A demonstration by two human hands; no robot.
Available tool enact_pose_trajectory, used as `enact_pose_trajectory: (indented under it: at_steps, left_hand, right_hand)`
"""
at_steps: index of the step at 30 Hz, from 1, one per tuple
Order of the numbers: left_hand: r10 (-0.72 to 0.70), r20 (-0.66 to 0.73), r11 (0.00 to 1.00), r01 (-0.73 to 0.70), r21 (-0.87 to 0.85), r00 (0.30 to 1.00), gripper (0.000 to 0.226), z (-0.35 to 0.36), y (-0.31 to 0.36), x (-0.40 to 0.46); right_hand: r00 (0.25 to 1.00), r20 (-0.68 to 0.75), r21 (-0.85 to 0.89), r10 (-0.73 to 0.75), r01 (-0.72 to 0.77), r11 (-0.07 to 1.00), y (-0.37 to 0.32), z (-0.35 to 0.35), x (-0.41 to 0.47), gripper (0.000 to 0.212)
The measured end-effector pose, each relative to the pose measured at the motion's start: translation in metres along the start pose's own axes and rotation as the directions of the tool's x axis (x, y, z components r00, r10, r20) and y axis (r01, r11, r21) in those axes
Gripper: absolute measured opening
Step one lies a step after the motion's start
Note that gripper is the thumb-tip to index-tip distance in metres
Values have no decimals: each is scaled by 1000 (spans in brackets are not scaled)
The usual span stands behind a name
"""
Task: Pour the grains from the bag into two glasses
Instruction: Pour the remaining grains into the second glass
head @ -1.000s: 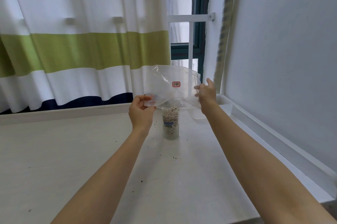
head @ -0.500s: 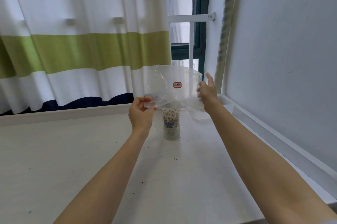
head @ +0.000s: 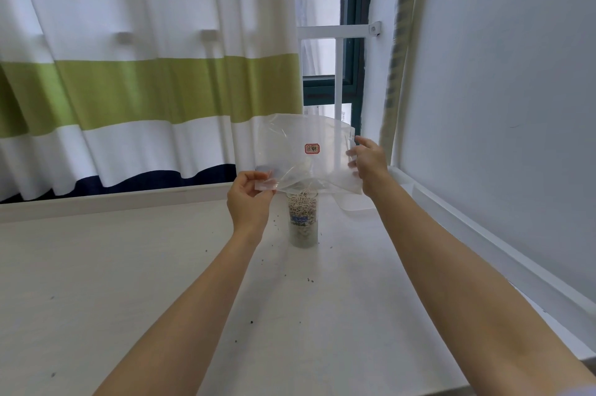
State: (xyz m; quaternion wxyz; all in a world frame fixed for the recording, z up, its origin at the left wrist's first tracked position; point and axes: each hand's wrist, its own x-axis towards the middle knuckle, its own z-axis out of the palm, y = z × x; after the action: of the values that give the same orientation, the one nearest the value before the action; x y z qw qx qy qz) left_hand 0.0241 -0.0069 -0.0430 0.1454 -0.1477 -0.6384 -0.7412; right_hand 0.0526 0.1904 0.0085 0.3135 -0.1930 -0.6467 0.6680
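Both hands are lifting the near-empty bag (head: 306,153) higher; left hand (head: 250,199) pinching its corner, right hand (head: 369,163) gripping its edge. Last grains are dropping into the full glass (head: 302,220) between them.

Glossy clear plastic bag (head: 306,153), transparent glass (head: 302,221), matt pale wood-grain table (head: 113,266), soft cloth curtain (head: 145,73).

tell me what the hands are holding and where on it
Both hold the clear plastic bag above the glass: the left hand pinches its lower left corner, and the right hand grips its right edge.
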Motion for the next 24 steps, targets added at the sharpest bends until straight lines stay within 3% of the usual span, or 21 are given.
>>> enact_pose_trajectory:
  at_steps: [24]
  left_hand:
    - [10, 4, 1000, -10, -2, 1000, 31, -1, -3, 1]
  right_hand:
    - [999, 45, -11, -12, 13, 1000, 0, 2, 0, 56]
